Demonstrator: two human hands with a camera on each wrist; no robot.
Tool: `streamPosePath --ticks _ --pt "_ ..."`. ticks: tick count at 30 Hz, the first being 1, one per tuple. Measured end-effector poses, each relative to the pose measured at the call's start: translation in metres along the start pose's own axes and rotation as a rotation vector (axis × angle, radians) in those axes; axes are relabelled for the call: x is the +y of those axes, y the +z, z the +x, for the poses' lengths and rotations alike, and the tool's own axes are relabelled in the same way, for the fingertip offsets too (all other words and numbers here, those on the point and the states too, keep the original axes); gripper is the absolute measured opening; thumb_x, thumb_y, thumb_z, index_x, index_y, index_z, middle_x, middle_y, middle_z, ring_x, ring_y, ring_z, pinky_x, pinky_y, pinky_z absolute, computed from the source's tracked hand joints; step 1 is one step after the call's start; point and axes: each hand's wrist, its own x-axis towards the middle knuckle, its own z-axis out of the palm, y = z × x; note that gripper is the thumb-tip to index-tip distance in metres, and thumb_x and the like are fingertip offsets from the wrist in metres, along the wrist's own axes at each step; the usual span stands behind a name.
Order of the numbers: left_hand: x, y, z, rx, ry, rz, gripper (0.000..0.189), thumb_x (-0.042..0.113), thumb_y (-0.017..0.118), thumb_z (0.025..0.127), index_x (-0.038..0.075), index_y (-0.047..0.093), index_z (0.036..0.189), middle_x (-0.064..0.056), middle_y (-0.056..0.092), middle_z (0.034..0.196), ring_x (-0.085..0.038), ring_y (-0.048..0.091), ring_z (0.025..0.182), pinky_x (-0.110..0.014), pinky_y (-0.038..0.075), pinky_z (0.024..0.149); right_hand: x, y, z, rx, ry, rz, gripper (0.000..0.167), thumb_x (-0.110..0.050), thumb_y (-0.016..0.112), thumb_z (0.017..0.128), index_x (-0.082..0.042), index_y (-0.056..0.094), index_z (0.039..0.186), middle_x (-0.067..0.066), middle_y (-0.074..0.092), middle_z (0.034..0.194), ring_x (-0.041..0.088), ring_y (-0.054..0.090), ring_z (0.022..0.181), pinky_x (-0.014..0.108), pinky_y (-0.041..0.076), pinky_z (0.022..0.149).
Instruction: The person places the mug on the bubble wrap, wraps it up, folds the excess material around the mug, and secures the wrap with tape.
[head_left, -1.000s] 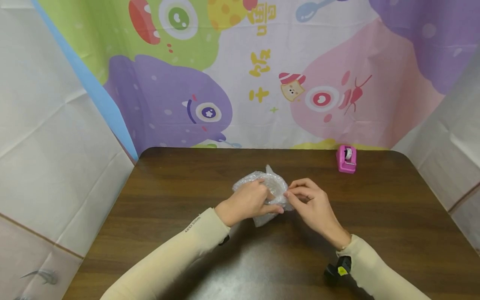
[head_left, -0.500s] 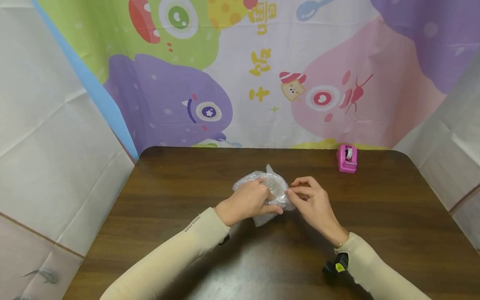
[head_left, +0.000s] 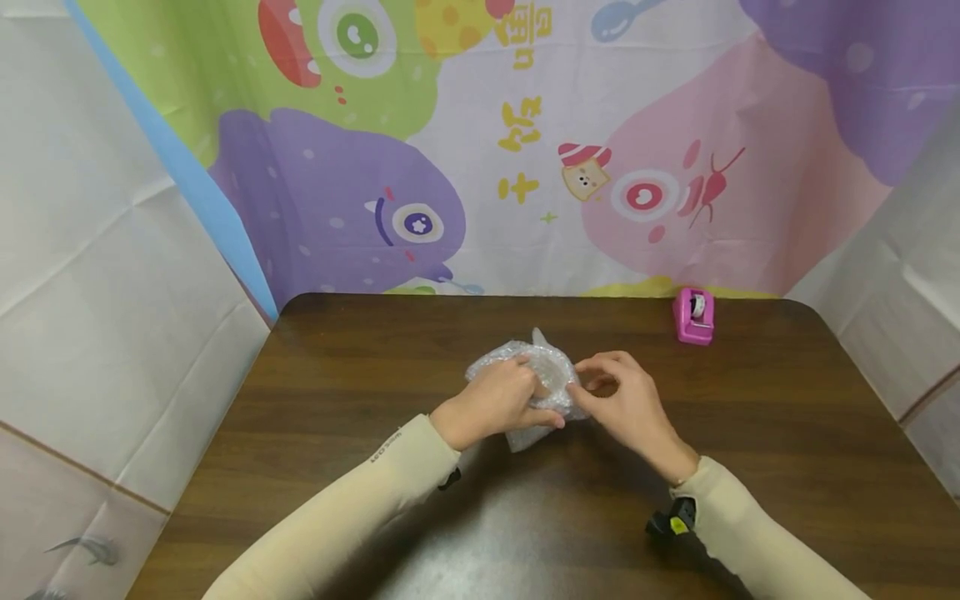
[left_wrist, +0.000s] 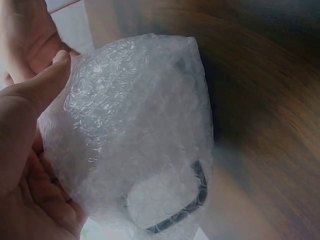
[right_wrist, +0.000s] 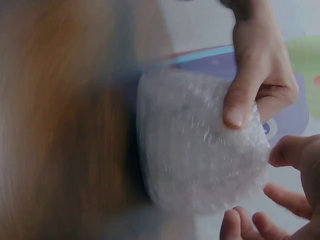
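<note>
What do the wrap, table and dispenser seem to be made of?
Wrap: bubble wrap, probably thin plastic; translucent, glossy, with raised bubbles and glints.
Table: wood or wood-look laminate; dark brown grain and a soft sheen leave it open.
Dispenser: likely hard plastic, judging by its even pink colour and moulded shape; small in view.

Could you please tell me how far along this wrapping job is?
The bubble wrap already looks formed into a bundle, a dark band showing through it. In hand: the left hand grips it, the right hand touches its edge. Probably remaining: closing and taping, since it looks open on top and the pink tape dispenser stands apart.
</note>
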Motion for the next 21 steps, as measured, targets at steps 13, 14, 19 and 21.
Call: streamPosePath --ticks 13,14,19,21 --pt "-0.004 0.001 -0.001 0.002 0.010 0.057 0.035 0.051 0.080 0.085 0.016 0.080 0.079 0.007 0.073 0.067 -0.016 0.071 0.076 -0.037 0.053 0.104 -0.002 -0.015 0.028 -0.415 0.340 0.164 0.073 -0.040 0.075 0.094 -0.009 0.042 0.152 0.023 0.055 0.141 0.031 0.060 0.118 0.048 0.059 0.090" --pt "-0.004 0.002 -0.001 0.002 0.012 0.054 0.035 0.050 0.080 0.085 0.016 0.081 0.080 0.007 0.073 0.067 -0.015 0.071 0.075 -0.037 0.050 0.109 -0.002 -0.014 0.029 -0.430 0.342 0.149 0.077 -0.042 0.075 0.093 -0.008 0.041 0.153 0.024 0.056 0.141 0.030 0.061 0.115 0.047 0.059 0.089" --pt "-0.006 0.003 -0.002 0.027 0.043 0.032 0.035 0.044 0.083 0.085 0.018 0.071 0.065 0.009 0.061 0.054 -0.013 0.062 0.062 -0.038 0.045 0.116 0.001 -0.010 0.031 -0.488 0.368 0.123 0.075 -0.044 0.072 0.095 0.000 0.046 0.150 0.021 0.063 0.134 0.022 0.065 0.094 0.044 0.059 0.082" --pt "-0.006 0.002 -0.001 0.039 0.045 0.025 0.035 0.042 0.083 0.085 0.016 0.070 0.064 0.008 0.059 0.053 -0.013 0.059 0.061 -0.038 0.044 0.116 0.002 -0.010 0.031 -0.493 0.361 0.134 0.070 -0.041 0.072 0.096 0.001 0.050 0.147 0.020 0.065 0.131 0.020 0.064 0.089 0.044 0.059 0.079"
